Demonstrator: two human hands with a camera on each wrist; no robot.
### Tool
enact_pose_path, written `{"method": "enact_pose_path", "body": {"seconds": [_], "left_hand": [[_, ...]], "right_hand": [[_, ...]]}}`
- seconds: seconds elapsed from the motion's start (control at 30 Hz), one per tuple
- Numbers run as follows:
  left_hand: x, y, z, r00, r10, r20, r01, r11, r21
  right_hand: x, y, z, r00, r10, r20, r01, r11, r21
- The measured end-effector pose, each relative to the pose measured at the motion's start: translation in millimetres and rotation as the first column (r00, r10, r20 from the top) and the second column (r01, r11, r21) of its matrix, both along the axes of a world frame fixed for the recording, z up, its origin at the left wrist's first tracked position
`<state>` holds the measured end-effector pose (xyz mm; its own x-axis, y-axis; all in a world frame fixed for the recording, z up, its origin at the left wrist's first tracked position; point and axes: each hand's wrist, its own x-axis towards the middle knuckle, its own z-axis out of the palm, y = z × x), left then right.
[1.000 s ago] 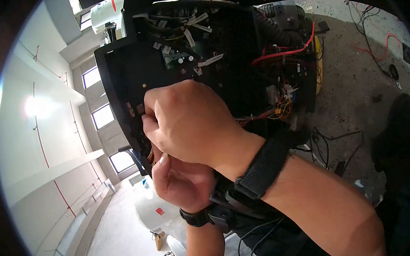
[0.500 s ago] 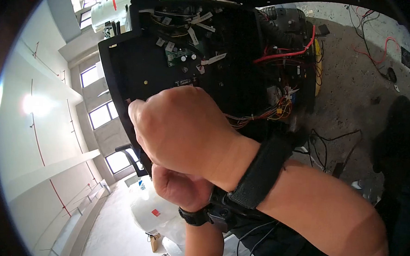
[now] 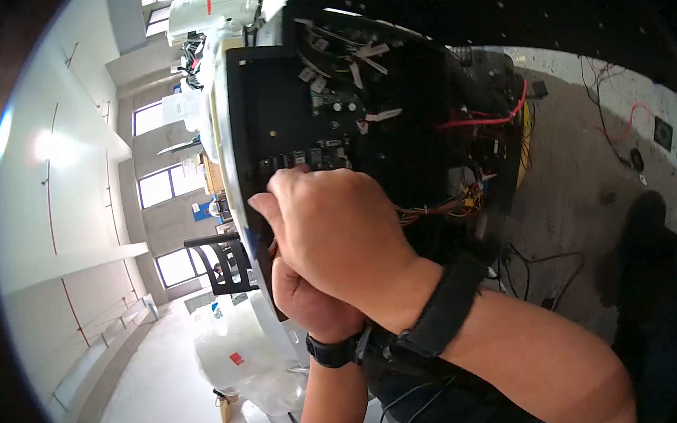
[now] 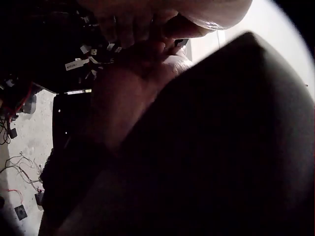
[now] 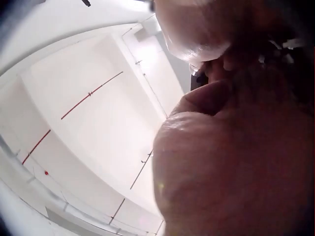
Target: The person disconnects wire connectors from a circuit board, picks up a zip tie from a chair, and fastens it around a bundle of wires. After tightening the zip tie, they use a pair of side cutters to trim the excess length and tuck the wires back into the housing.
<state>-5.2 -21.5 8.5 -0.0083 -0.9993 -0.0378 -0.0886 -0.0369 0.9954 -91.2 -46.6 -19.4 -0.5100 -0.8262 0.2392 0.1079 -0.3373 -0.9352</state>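
Note:
My right hand [image 3: 345, 227] lies over my left hand [image 3: 310, 306], at the edge of a black equipment case [image 3: 264, 100]. The right hand's back faces the camera, with its fingers bent and its thumb pointing toward the case edge. Underneath, the left hand has its palm turned up and its fingers curled, partly covered. In the right wrist view the fingertips [image 5: 216, 73] of both hands meet closely, beside a small dark piece [image 5: 199, 78]. What they hold I cannot tell. A row of connectors [image 3: 326, 153] sits just past the right hand's knuckles.
Inside the case are a green circuit board [image 3: 325, 102], white cable tags [image 3: 384, 115], a thick red cable [image 3: 481, 121] and a bundle of coloured wires [image 3: 430, 210]. Loose black cables [image 3: 539, 260] lie on the concrete floor. Wrapped white rolls [image 3: 232, 344] and a black chair [image 3: 228, 263] stand nearby.
The head view has swung, so the case and both hands sit farther right and lower. The right thumb, hidden half a second ago, shows again. Both hands stay close together at the case edge.

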Motion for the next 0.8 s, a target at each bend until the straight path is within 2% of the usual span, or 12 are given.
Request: {"method": "enact_pose_path", "body": {"seconds": [0.03, 0.07, 0.1, 0.17, 0.2, 0.3, 0.37, 0.47, 0.6, 0.63, 0.73, 0.8], "left_hand": [[-10.2, 0.0, 3.2, 0.999, 0.012, 0.031, -0.012, 1.000, 0.009], [-12.2, -1.8, 4.9, 0.998, -0.033, -0.061, 0.037, 0.998, 0.057], [-9.2, -4.0, 5.1, 0.997, -0.033, -0.074, 0.037, 0.998, 0.042], [-1.2, -9.1, 4.4, 0.969, -0.155, -0.194, 0.174, 0.981, 0.087], [-2.4, -8.3, 4.4, 0.947, -0.122, -0.297, 0.154, 0.984, 0.088], [-10.4, -9.9, 11.2, 0.911, -0.137, -0.388, 0.187, 0.978, 0.092], [-10.1, -15.2, 9.6, 0.917, -0.171, -0.362, 0.206, 0.977, 0.061], [-10.4, -18.3, 4.2, 0.940, -0.091, -0.328, 0.137, 0.983, 0.120], [-19.0, -19.3, 12.4, 0.915, -0.042, -0.401, 0.163, 0.948, 0.272], [-13.4, -23.6, 11.8, 0.892, 0.011, -0.453, 0.150, 0.936, 0.318], [-9.1, -26.2, 15.5, 0.854, -0.026, -0.520, 0.244, 0.902, 0.355], [-13.0, -26.8, 15.0, 0.870, -0.039, -0.491, 0.206, 0.935, 0.290]], "right_hand": [[-1.8, -0.5, -0.1, 0.992, 0.003, -0.128, 0.001, 1.000, 0.029], [-5.1, -0.9, -0.4, 0.968, -0.011, -0.251, 0.018, 0.999, 0.026], [-7.8, -1.9, -3.0, 0.964, -0.014, -0.264, 0.018, 1.000, 0.012], [-14.6, -5.6, -8.0, 0.932, -0.117, -0.344, 0.028, 0.967, -0.251], [-19.8, -6.5, -7.7, 0.909, -0.150, -0.390, 0.023, 0.950, -0.312], [-37.6, -8.3, -9.0, 0.818, -0.153, -0.555, -0.062, 0.935, -0.350], [-42.1, -8.4, -8.4, 0.795, -0.139, -0.590, -0.088, 0.937, -0.339], [-46.0, -5.7, -10.1, 0.792, -0.089, -0.604, -0.116, 0.949, -0.292], [-37.7, -4.2, -17.3, 0.890, -0.049, -0.454, -0.080, 0.962, -0.260], [-30.2, -6.8, -20.4, 0.917, -0.133, -0.375, 0.006, 0.947, -0.320], [-27.3, -6.4, -24.1, 0.948, -0.019, -0.318, -0.067, 0.964, -0.258], [-29.3, -4.5, -22.3, 0.976, 0.174, 0.128, -0.156, 0.978, -0.140]]}}
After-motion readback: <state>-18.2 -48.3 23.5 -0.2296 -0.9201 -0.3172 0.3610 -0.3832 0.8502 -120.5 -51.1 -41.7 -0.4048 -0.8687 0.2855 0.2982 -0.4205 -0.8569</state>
